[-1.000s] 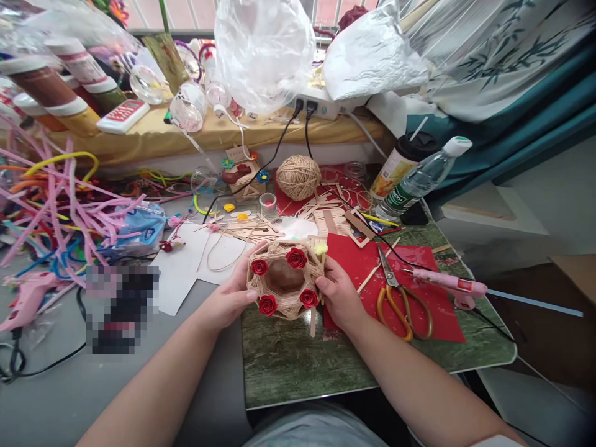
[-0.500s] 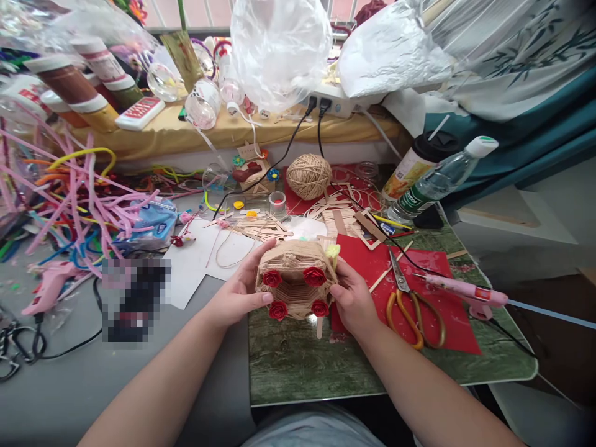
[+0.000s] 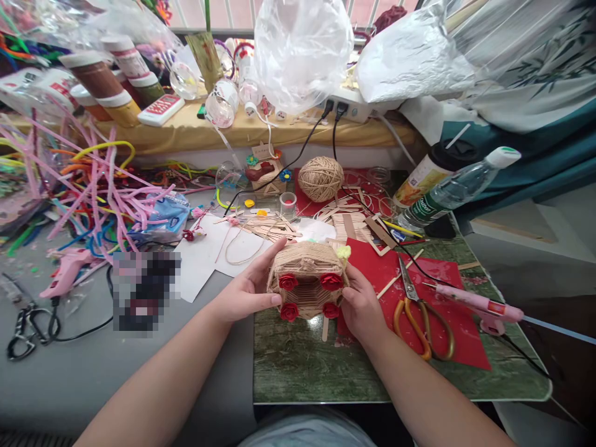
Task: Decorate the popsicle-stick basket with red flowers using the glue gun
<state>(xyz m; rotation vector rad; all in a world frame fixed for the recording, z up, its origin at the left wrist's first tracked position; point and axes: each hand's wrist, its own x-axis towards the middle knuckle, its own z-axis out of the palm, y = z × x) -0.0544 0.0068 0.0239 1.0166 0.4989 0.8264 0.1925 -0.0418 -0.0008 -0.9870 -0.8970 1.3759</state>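
A twine-wrapped basket-like piece is held between my two hands above the green table, its hollow opening facing me. Several red paper roses sit around that opening, and a pale yellow flower is at its upper right. My left hand grips the left side, thumb along the front edge. On the right side, my right hand holds it with curled fingers, partly hidden behind it. Below it a wooden stick shows.
Scissors and a pink glue gun lie right on red paper. A twine ball, craft sticks and a water bottle stand behind. Pink pipe cleaners and another glue gun are left.
The view has shifted, so the surroundings appear further right on the left side and centre. The basket-like piece is tilted slightly differently, still in both hands.
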